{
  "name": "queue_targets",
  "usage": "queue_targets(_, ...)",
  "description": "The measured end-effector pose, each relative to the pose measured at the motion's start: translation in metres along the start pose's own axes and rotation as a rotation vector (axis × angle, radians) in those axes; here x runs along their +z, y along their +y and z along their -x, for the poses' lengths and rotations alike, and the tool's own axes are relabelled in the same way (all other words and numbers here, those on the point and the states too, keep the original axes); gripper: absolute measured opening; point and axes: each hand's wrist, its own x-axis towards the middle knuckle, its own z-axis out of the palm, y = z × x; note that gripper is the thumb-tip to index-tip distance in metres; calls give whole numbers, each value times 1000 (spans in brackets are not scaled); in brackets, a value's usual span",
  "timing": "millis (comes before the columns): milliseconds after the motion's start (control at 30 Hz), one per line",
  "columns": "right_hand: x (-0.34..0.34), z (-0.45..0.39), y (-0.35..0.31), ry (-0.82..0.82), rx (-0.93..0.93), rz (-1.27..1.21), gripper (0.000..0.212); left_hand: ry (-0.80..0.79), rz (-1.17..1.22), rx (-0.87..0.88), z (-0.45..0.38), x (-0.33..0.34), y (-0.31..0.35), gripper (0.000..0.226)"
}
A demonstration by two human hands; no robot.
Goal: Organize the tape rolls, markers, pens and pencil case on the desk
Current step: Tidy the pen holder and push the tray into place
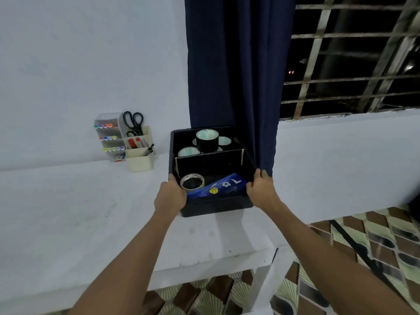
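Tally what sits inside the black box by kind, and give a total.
Tape rolls: 5 visible, four in the back compartment (a black one stacked on pale ones) and one in front
Pencil case: 1, blue, in the front compartment
Total: 6 in the black box

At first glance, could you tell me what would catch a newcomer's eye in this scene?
The black box near the desk's right end, gripped at its sides by the left hand and the right hand. It holds tape rolls behind a divider, and another tape roll beside a blue pencil case in front. At the wall to the left stands a marker organizer.
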Motion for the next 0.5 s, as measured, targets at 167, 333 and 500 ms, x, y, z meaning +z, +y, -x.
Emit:
queue_targets(167,17,-2,-14,-48,-121,174,39,9,-7,-2,-6,-14,-24,34)
queue_targets(333,24,0,-27,-76,-236,476,31,14,-23,11,-8,-24,-37,39)
queue_targets(500,26,2,-37,-69,-275,504,30,35,-37,2,-9,-28,-46,44)
